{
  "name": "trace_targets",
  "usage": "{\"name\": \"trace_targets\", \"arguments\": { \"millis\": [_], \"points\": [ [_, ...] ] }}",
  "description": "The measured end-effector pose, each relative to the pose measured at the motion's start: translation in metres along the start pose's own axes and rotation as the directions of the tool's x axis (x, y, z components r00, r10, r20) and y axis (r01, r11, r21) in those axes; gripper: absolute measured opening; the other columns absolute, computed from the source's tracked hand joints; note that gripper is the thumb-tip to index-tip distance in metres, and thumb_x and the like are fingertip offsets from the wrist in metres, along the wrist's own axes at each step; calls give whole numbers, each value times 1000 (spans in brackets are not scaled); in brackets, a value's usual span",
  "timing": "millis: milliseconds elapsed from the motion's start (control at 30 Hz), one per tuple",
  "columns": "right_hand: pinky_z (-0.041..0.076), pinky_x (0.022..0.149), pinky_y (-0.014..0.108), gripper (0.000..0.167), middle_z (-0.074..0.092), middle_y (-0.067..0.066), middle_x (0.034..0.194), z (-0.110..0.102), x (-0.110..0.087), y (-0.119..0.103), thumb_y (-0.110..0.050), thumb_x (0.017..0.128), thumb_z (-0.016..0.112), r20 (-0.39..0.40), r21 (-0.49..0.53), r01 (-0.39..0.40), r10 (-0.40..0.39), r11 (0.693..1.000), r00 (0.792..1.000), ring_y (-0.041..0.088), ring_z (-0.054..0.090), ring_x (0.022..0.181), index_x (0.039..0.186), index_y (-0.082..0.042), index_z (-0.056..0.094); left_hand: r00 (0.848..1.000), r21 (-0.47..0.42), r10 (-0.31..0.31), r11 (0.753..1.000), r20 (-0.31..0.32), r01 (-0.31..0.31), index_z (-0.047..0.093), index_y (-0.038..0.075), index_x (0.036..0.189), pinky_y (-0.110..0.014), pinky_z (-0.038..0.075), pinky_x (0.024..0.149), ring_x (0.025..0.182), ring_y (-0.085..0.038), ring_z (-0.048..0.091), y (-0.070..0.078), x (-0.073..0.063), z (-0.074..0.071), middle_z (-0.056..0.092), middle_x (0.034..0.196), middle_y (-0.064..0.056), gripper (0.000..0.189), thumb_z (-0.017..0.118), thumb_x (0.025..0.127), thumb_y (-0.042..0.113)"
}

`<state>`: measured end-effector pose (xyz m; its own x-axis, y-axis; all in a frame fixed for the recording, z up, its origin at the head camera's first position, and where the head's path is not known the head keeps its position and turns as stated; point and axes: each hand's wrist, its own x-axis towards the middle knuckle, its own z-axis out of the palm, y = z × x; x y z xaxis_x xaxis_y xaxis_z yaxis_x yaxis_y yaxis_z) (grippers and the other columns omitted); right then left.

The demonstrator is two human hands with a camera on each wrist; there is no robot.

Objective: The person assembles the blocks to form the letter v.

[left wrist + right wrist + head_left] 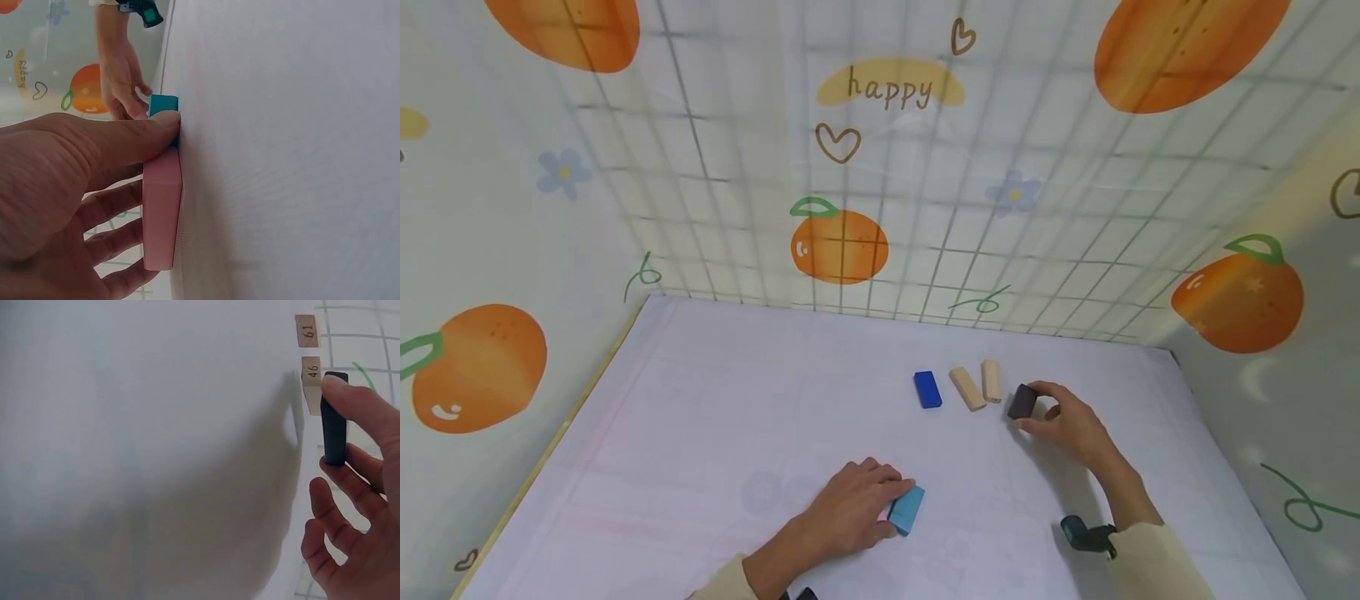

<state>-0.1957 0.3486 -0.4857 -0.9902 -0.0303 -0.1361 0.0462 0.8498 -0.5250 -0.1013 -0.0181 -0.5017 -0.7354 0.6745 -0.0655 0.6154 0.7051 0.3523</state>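
My left hand [853, 508] rests low over the table with a teal wooden block [907, 510] between thumb and index finger. In the left wrist view a pink block [161, 212] stands end to end with the teal block, the thumb lying across where they meet and the other fingers behind the pink one. Farther off to the right, my right hand [1070, 421] pinches a black block [1022, 402] by its ends between thumb and index finger; its other fingers are loosely bent. The black block is just right of two plain wooden blocks.
Side by side on the white table [700, 433] lie a blue block [928, 389], a tilted plain block [967, 388] and another plain block [991, 381]. The plain ones show 61 and 46 on their ends. Printed cloth walls [737, 250] enclose the back and sides.
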Motion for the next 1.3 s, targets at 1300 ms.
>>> {"name": "trace_targets", "arguments": {
  "millis": [1300],
  "points": [
    [47, 74, 39, 76, 54, 24, 134, 17, -6, 8, -32, 88, 80, -36, 20, 59, -58, 998, 998, 35, 55, 105, 147, -2, 43, 998, 6, -34, 999, -45, 35, 67, 27, 132, -32, 45, 93, 117, -12, 54, 6, -4, 21, 63, 131, 10, 48, 80, 88, 38]
  ]
}}
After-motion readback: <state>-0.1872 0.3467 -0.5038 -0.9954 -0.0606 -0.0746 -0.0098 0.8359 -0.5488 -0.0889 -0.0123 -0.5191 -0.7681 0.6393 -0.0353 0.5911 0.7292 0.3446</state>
